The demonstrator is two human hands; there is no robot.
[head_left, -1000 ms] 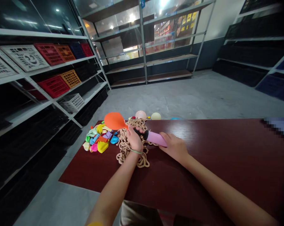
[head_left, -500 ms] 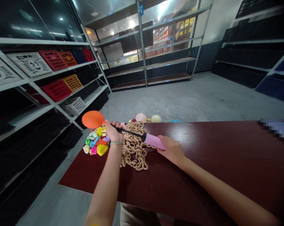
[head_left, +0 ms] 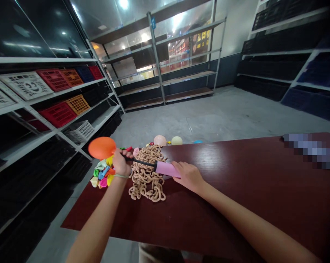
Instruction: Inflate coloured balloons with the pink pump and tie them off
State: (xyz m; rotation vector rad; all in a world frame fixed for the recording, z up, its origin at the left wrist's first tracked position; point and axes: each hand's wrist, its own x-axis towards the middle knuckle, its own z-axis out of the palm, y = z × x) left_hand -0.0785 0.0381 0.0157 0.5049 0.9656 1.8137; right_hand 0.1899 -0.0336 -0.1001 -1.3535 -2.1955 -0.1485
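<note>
A heap of flat balloons (head_left: 102,176) lies at the far left corner of the surface (head_left: 236,190), with a tangle of cord (head_left: 144,179) right of it. The pump (head_left: 167,169) stretches over the tangle, left hand (head_left: 121,163) at its left end, right hand (head_left: 189,176) at its right. A blown-up balloon (head_left: 102,147) hangs above the heap. Two small balloons (head_left: 160,140) sit behind the far edge.

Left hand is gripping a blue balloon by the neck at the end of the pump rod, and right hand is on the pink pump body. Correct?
Not quite: the balloon is orange, not blue, as the head view shows. The rest stands: the left hand grips its neck at the end of the rod, and the right hand holds the pink pump body.
</note>
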